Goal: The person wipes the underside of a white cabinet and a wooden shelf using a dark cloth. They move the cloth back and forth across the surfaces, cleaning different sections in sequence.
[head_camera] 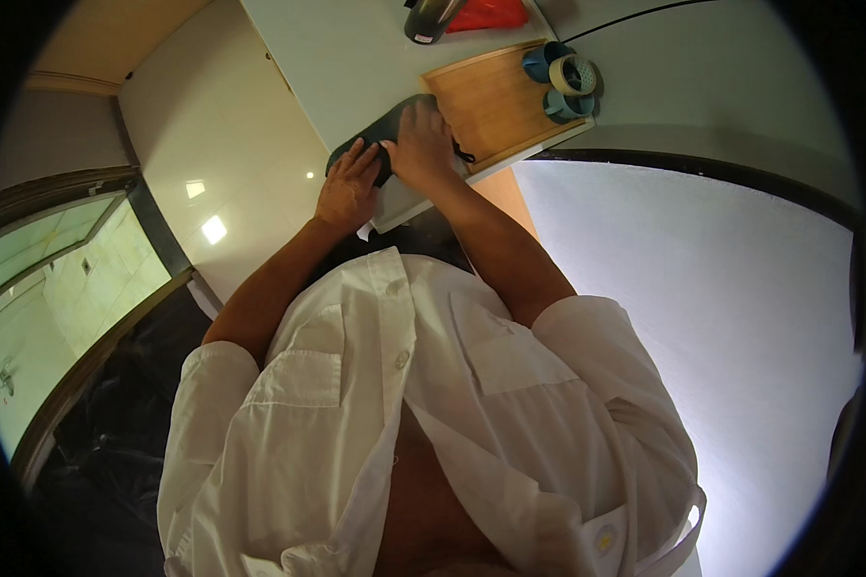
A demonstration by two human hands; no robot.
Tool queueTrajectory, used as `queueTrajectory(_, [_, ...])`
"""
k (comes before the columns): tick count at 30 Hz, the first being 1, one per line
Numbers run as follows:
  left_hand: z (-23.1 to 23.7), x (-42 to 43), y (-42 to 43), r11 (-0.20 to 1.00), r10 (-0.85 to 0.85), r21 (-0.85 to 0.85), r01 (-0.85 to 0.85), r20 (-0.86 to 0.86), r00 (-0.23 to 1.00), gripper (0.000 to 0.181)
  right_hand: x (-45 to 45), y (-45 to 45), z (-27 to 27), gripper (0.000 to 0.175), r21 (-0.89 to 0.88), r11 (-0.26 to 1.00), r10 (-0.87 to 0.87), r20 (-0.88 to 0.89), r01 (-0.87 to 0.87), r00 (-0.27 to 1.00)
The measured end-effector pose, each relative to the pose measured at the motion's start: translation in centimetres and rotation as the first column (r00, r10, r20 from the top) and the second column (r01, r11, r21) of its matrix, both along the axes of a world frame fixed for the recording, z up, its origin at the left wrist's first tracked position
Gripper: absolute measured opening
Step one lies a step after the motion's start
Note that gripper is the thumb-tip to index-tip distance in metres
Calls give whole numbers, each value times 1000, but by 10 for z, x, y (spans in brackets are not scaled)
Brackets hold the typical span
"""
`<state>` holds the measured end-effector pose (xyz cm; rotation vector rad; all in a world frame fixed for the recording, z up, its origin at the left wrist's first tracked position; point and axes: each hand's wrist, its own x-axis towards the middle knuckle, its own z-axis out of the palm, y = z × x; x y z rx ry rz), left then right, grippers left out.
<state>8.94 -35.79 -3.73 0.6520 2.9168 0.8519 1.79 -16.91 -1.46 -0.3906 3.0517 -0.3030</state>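
A dark folded cloth (382, 131) lies along the near end of a white tabletop (339, 65). My left hand (348, 189) rests palm down on the cloth's left part, fingers a little apart. On its right part, my right hand (424, 150) lies flat, with the thumb pointing toward the left hand. Neither hand grips the cloth; both press on its upper face. A short black loop (465, 154) sticks out beside my right hand. Part of the cloth is hidden under the hands.
Right of the cloth sits a wooden tray (494, 104). At its far end are a blue mug (540, 63), a teal mug (564, 108) and a tape roll (557, 75). Farther back are a dark bottle (427, 21) and a red item (491, 14). A black cable (635, 16) runs along the wall.
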Motion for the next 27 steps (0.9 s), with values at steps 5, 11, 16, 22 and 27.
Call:
queueTrajectory(5, [-9, 32, 17, 998, 4, 56, -4, -5, 1000, 48, 19, 16, 5, 75, 23, 1000, -7, 127, 4, 992])
queueTrajectory(11, [-28, 54, 24, 991, 3, 133, -2, -4, 1000, 33, 43, 31, 20, 71, 64, 997, 19, 178, -31, 984])
queueTrajectory(16, [-19, 60, 29, 965, 27, 257, -49, 90, 996, 29, 45, 36, 37, 59, 136, 988, 39, 264, -77, 964])
queueTrajectory(22, [10, 50, 33, 855, 478, 142, -499, 161, 864, 26, 35, 43, 50, 58, 56, 993, 87, 284, -107, 955])
queueTrajectory(27, [0, 49, 41, 912, 402, -68, -405, 350, 846, 38, 28, 48, 37, 63, 62, 991, 90, 380, -122, 920])
